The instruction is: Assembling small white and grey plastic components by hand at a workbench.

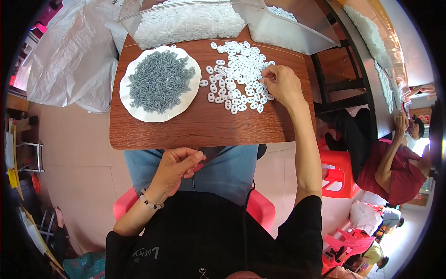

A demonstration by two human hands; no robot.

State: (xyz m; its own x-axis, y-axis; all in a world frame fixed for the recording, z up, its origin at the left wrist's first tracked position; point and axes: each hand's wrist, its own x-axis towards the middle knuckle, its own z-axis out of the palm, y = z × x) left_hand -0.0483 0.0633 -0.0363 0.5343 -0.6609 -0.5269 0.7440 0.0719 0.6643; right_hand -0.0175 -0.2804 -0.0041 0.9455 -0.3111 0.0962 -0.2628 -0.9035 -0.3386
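Many small white oval pieces [241, 60], each with two holes, lie spread on the right half of a brown wooden table. At their right edge my right hand [283, 83] reaches down, thumb and fingers pinched together among the pieces. What is between those fingertips is too small to tell. A white scalloped plate [158, 115] on the left holds a heap of small grey rod-shaped pieces [160, 81]. My left hand [179, 167] hangs over my lap just in front of the table edge, thumb and finger pinched on something tiny that I cannot make out.
Behind the pieces stand a clear bin [186, 23] full of white pieces and a second clear bin [292, 35]. White plastic bags [74, 56] sit at the left. On the right are a dark table [381, 102], a red stool [337, 172] and a seated person in dark red.
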